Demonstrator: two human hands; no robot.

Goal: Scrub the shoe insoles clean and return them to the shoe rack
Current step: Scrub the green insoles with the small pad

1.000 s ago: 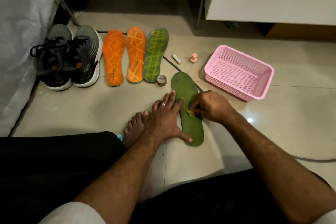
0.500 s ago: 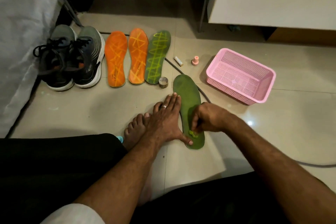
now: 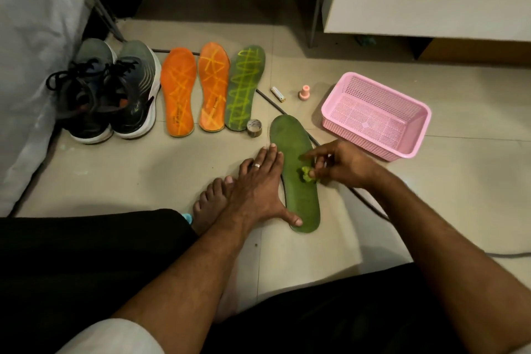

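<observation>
Here, at the centre of the frame, a plain green insole (image 3: 297, 181) lies flat on the floor. The left hand (image 3: 260, 190) presses its near edge, fingers straight and spread. The right hand (image 3: 337, 164) pinches a small green wad (image 3: 307, 175) against it, forefinger extended. Three marked insoles (image 3: 212, 89) line up at upper left beside the sneakers (image 3: 115, 89).
</observation>
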